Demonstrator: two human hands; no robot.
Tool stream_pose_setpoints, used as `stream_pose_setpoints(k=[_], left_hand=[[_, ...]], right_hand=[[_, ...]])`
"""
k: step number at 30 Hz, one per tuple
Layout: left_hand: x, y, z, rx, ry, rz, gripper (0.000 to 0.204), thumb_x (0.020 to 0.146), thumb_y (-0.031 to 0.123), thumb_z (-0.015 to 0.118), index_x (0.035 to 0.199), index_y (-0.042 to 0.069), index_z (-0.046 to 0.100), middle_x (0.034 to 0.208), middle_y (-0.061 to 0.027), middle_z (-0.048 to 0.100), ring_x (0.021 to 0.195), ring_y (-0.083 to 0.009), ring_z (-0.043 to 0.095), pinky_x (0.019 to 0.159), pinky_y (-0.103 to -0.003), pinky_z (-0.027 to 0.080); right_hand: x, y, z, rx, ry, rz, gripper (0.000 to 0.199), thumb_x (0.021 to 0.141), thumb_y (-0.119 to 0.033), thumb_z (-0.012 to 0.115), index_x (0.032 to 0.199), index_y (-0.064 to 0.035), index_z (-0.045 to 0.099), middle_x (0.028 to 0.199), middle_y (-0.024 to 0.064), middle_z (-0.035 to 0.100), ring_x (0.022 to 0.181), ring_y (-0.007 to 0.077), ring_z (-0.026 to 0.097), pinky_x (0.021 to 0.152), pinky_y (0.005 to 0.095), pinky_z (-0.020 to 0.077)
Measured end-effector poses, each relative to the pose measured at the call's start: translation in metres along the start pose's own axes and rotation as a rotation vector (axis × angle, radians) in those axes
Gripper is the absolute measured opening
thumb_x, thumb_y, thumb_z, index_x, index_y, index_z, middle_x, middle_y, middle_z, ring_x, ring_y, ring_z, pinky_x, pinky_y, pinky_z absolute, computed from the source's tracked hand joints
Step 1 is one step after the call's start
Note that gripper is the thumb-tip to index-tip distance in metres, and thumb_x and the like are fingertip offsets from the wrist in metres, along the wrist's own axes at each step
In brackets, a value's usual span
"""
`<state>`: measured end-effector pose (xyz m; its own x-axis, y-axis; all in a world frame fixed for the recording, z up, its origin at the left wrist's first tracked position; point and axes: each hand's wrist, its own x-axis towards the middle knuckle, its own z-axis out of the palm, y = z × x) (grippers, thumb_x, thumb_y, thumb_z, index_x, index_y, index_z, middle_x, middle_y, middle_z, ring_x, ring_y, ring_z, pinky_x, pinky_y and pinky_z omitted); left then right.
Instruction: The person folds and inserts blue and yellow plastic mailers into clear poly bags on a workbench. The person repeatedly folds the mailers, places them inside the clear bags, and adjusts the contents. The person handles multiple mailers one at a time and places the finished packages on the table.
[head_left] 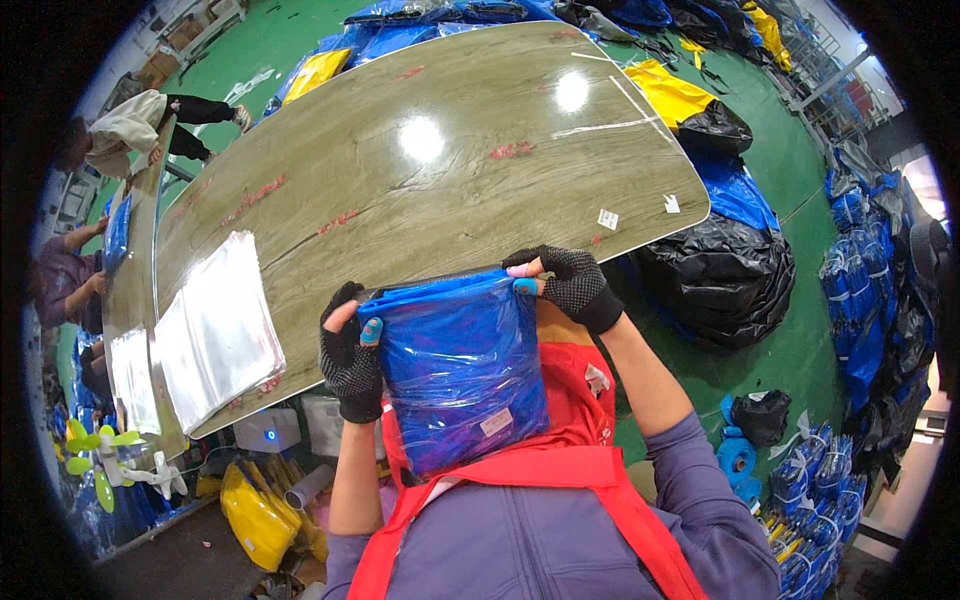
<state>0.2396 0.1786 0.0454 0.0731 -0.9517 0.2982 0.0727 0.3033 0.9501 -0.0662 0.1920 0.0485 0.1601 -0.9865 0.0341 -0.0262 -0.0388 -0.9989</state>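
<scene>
A folded blue sheet in a clear plastic bag [460, 370] is held up in front of my red apron [590, 385], at the near edge of the table. My left hand [350, 355], in a black dotted glove with bare fingertips, pinches the bag's upper left corner. At the upper right corner my right hand [572, 283], gloved the same way, grips the bag's edge. Both thumbs wear blue covers. A small white label [496, 422] sits low on the bag. To the left, a stack of clear plastic bags [220, 330] lies on the wood-patterned table [440, 190].
Co-workers [75, 275] stand by another table at the left. A green fan [105, 455] and yellow bundles [258, 515] are at the lower left. Black bundles [715, 275] lie on the green floor beyond the table's right edge; tied blue packs [820, 500] stand at the lower right.
</scene>
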Motion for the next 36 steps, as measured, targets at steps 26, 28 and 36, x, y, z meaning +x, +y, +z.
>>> stream_pose_setpoints(k=[26,28,36], left_hand=[[0.151,0.103,0.063,-0.146,-0.645,-0.214,0.029,0.095,0.024,0.055,0.115,0.003,0.058,0.095,-0.0106,0.064,0.088,-0.0164,0.065,0.079,-0.031,0.052],[0.142,0.091,0.066,0.223,-0.3,0.231,0.034,0.096,0.029,0.055,0.117,0.003,0.057,0.102,-0.0107,0.063,0.096,-0.0164,0.062,0.086,-0.03,0.049],[0.058,0.034,0.007,0.24,-0.424,-0.42,0.033,0.092,0.033,0.058,0.098,0.001,0.064,0.095,-0.0031,0.063,0.09,-0.0149,0.055,0.082,-0.03,0.044]], right_hand=[[0.154,-0.033,0.062,0.64,-0.01,-0.196,0.023,0.092,-0.03,0.059,0.1,-0.0091,0.055,0.092,0.0093,0.059,0.086,0.019,0.057,0.076,0.0317,0.0476],[0.153,-0.02,0.071,1.382,-0.255,0.155,0.031,0.09,-0.034,0.06,0.109,-0.0095,0.062,0.105,0.0167,0.062,0.099,0.0268,0.058,0.087,0.0363,0.0473],[0.072,-0.029,0.042,0.897,-0.062,0.224,0.042,0.093,-0.033,0.059,0.124,-0.0039,0.055,0.109,0.01,0.062,0.098,0.0186,0.062,0.088,0.0351,0.0512]])
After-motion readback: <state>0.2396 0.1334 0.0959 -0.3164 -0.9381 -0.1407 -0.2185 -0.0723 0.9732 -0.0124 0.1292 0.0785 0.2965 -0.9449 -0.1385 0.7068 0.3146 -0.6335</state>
